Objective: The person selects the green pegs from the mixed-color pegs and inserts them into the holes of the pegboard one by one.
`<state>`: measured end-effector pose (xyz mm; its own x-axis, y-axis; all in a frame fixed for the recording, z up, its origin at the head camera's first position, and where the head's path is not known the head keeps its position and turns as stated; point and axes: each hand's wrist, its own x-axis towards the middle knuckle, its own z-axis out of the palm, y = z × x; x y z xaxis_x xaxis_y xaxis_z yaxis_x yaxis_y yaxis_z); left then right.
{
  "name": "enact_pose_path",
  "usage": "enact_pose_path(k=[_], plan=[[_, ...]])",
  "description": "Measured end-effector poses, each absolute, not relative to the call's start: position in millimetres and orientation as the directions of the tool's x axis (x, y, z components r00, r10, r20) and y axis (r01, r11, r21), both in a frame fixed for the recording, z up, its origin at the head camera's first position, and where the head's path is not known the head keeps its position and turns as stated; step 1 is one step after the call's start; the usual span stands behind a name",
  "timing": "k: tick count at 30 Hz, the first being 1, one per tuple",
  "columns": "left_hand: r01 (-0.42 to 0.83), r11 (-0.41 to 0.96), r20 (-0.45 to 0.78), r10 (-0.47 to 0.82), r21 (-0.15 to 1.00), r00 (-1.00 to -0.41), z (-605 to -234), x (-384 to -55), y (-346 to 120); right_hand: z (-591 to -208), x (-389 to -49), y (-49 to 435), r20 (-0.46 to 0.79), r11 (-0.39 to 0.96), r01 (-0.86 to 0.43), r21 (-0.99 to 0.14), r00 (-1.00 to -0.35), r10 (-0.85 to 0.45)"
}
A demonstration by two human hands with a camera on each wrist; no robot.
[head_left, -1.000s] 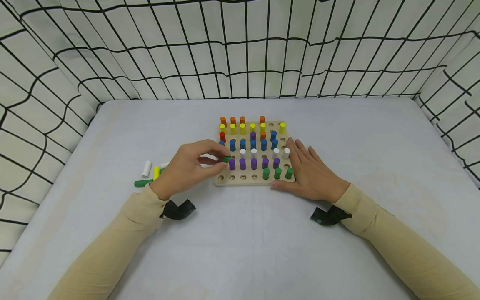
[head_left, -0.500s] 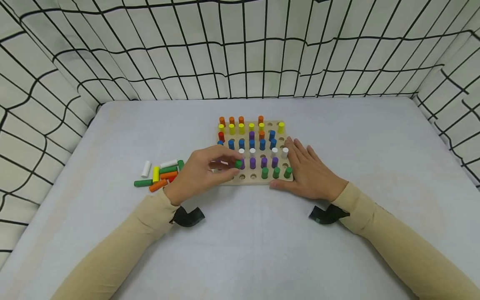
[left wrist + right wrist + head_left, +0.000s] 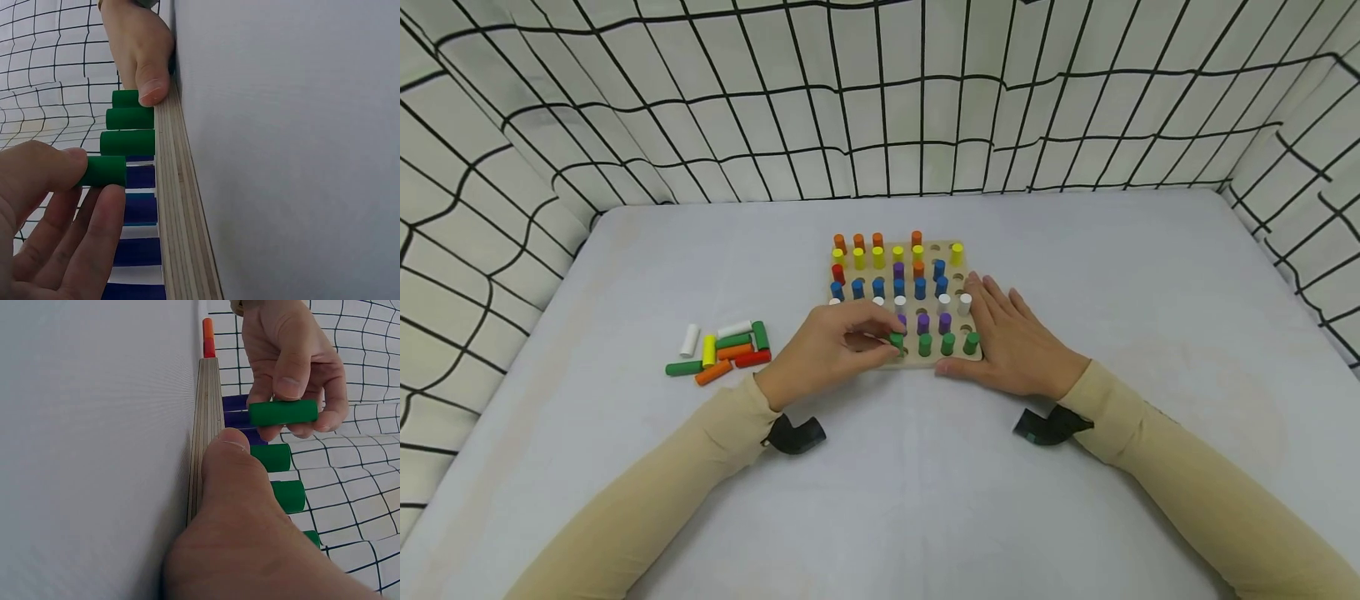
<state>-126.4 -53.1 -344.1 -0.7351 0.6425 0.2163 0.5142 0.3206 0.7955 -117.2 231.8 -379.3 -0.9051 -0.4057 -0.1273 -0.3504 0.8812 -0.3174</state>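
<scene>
My left hand (image 3: 831, 346) pinches a green peg (image 3: 283, 413) between thumb and fingertips. In the left wrist view the peg's lower end is apart from the wooden pegboard (image 3: 181, 187), just above its front row. Three green pegs (image 3: 948, 344) stand in that row, to the right of the held one. My right hand (image 3: 1018, 342) lies against the board's right side with fingers straight, its thumb at the front edge. Behind the front row stand purple pegs (image 3: 923, 324), white pegs (image 3: 944, 303) and blue pegs (image 3: 920, 288). My left hand hides the board's front-left part.
Left of the board lies a loose heap with a white peg (image 3: 689, 341), a yellow peg (image 3: 709, 351), a red peg (image 3: 753, 358) and several others. Yellow pegs (image 3: 877, 257) and orange pegs (image 3: 859, 242) fill the back rows. Black wire grid (image 3: 880, 100) surrounds the table (image 3: 880, 500).
My left hand has moved right along the board's front with the green peg, uncovering the loose pegs on the left. My right hand has stayed against the board.
</scene>
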Motion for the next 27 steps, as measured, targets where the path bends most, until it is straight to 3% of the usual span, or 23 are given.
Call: enact_pose_path(k=[27], plan=[[0.557,0.411,0.207,0.639,0.722,-0.741,-347.6,-122.1,-44.0,-378.2,-117.6,231.5,-0.128,0.882,-0.355,-0.309,-0.904,-0.408]])
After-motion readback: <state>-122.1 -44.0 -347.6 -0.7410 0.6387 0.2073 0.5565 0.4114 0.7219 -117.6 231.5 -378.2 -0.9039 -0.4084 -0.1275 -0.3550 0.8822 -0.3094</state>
